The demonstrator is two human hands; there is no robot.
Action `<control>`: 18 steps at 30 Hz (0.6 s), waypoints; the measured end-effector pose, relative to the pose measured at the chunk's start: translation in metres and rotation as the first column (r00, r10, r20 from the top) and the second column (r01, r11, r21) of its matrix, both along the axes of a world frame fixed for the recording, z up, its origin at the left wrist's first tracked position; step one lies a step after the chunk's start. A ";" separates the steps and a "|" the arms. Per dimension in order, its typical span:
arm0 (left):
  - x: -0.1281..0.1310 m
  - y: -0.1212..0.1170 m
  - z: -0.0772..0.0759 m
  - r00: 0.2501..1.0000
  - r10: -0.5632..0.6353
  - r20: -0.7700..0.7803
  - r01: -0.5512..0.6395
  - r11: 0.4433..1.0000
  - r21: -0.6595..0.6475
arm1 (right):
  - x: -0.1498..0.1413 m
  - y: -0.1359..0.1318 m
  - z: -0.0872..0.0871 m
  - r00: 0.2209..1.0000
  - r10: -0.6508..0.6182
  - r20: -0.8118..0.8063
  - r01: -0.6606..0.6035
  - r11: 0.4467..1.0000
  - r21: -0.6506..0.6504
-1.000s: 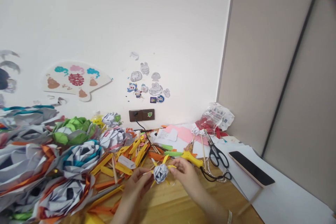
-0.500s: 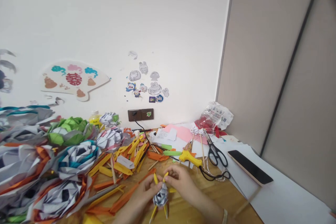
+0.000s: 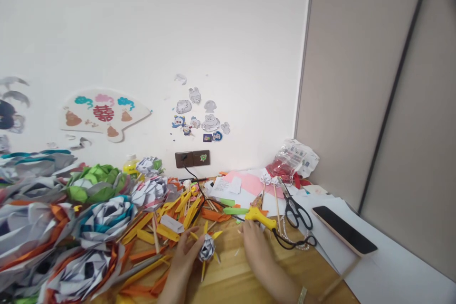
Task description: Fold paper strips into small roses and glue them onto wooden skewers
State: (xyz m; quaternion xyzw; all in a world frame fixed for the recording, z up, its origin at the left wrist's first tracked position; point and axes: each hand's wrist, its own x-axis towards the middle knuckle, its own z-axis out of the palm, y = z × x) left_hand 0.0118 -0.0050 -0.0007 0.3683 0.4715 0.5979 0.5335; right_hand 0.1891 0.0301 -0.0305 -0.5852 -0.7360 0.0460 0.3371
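Note:
My left hand (image 3: 188,249) is closed on a small grey-and-white folded paper flower (image 3: 207,248) with yellow pointed paper strips sticking out around it. The hand grips the flower's left side, low over the wooden table. My right hand (image 3: 251,236) is just below the yellow hot glue gun (image 3: 261,218), up against its front part. The fingers of that hand point away from me and are mostly hidden, so I cannot make out whether they grip the gun. A black cord (image 3: 285,240) trails from the gun's handle.
Large folded paper flowers (image 3: 103,216) crowd the left side. Yellow and orange paper strips (image 3: 174,216) lie scattered mid-table. Black scissors (image 3: 297,211), a bead string (image 3: 302,246), a phone (image 3: 344,229) on white paper and a plastic bag (image 3: 294,159) are on the right.
My right hand has let go of the flower's yellow strip and moved up and right to the glue gun. My left hand has shifted left with the flower, whose strips now spread outward.

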 end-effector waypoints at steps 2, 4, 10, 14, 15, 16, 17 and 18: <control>0.002 -0.001 0.000 0.998 -0.057 0.024 0.057 0.998 -0.002 | -0.003 -0.006 0.006 0.996 0.024 -0.083 -0.020 0.999 0.041; 0.006 -0.002 0.001 0.991 -0.129 0.044 0.128 0.992 0.010 | -0.008 -0.015 0.013 0.973 0.114 -0.202 -0.094 0.990 0.109; 0.014 -0.007 0.001 0.976 -0.209 0.059 0.209 0.978 -0.001 | -0.022 -0.033 0.022 0.843 0.416 -0.341 -0.375 0.909 0.183; 0.016 -0.006 -0.004 0.971 -0.215 0.108 0.212 0.976 0.039 | -0.021 -0.032 0.018 0.832 0.451 -0.323 -0.432 0.892 0.135; 0.016 -0.005 -0.006 0.967 -0.224 0.118 0.219 0.974 0.052 | -0.020 -0.031 0.018 0.837 0.447 -0.315 -0.427 0.894 0.132; 0.016 -0.004 -0.008 0.965 -0.232 0.124 0.226 0.972 0.066 | -0.020 -0.031 0.018 0.844 0.442 -0.304 -0.421 0.897 0.134; 0.016 -0.003 -0.009 0.962 -0.242 0.127 0.233 0.969 0.077 | -0.020 -0.031 0.018 0.852 0.439 -0.287 -0.416 0.899 0.141; 0.016 -0.002 -0.011 0.960 -0.249 0.128 0.240 0.967 0.086 | -0.020 -0.031 0.018 0.859 0.439 -0.264 -0.412 0.898 0.151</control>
